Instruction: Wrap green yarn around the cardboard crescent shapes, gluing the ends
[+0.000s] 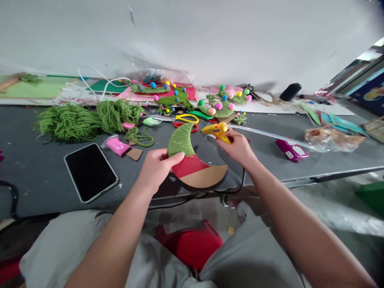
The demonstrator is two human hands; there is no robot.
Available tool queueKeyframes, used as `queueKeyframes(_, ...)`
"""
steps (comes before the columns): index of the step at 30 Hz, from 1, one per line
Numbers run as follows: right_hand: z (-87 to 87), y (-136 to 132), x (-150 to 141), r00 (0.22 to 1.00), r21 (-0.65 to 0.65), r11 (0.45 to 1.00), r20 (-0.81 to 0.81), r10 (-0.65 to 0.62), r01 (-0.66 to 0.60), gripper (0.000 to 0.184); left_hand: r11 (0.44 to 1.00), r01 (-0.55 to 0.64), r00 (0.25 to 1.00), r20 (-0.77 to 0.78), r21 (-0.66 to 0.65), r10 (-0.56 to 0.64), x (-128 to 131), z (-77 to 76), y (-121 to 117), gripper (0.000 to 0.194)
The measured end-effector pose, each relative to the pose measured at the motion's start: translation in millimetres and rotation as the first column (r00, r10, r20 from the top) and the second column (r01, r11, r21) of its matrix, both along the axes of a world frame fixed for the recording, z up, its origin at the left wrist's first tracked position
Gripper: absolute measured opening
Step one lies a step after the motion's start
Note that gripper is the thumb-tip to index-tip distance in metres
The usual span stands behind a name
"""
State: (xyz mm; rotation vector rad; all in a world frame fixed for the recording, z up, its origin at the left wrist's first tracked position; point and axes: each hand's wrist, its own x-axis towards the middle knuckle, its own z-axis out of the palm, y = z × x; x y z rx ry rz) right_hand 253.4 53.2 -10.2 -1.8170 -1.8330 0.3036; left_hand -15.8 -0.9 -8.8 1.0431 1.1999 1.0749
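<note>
My left hand [159, 167] pinches a crescent-shaped cardboard piece [192, 166], its thumb on the front face. Green yarn is wound round the upper part of the crescent; below that come a red band and bare brown cardboard. In my right hand [238, 147] is a yellow hot glue gun [220, 131], its nozzle pointing left above the table. A clear glue stick [270, 135] sticks out of its back to the right. The nozzle is apart from the crescent. Yellow-handled scissors [186, 118] and a red-handled pair [192, 129] lie just behind the crescent.
Bundles of green yarn [75, 122] lie at the left, behind a tablet [91, 173] and a pink packet [117, 145]. Yarn-wrapped shapes with pompoms [220, 110] stand at the back. A purple packet [291, 150] and a clear plastic bag [330, 140] are on the right.
</note>
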Motion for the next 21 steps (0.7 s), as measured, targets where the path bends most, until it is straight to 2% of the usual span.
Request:
queueKeyframes(2,4.6,-5.9,1.8,1.0,0.028,1.0,-0.031,-0.003,0.004,0.019,0.999,-0.048,0.999,-0.01,0.024,0.048,-2.6,-1.7,3.0,0.036)
queueKeyframes(5,14.3,-24.5,7.1,0.983,-0.013,0.994,-0.152,0.105,-0.108,0.017,0.99,-0.114,0.993,-0.035,0.077,0.117,-4.1,-4.8,6.8,0.035)
queueKeyframes(11,24.5,-62.9,4.2,0.876,-0.014,0.966,-0.425,0.228,-0.258,0.016,0.971,-0.158,0.985,-0.044,0.181,0.169,1.8,-4.9,6.7,0.03)
queueKeyframes(13,22.7,-68.9,-1.3,0.853,-0.01,0.944,-0.431,0.294,-0.33,0.023,0.956,-0.167,0.98,-0.065,0.24,0.188,3.6,-3.5,5.0,0.028)
queueKeyframes(16,18.3,-73.2,-7.9,0.856,0.025,0.915,-0.345,0.385,-0.402,0.027,0.929,-0.182,0.975,-0.065,0.322,0.213,5.3,-2.6,3.0,0.027)
queueKeyframes(21,16.9,-78.9,-10.9,0.828,0.083,0.89,-0.339,0.448,-0.448,0.023,0.928,-0.213,0.975,0.004,0.305,0.223,7.7,-2.4,1.9,0.028)
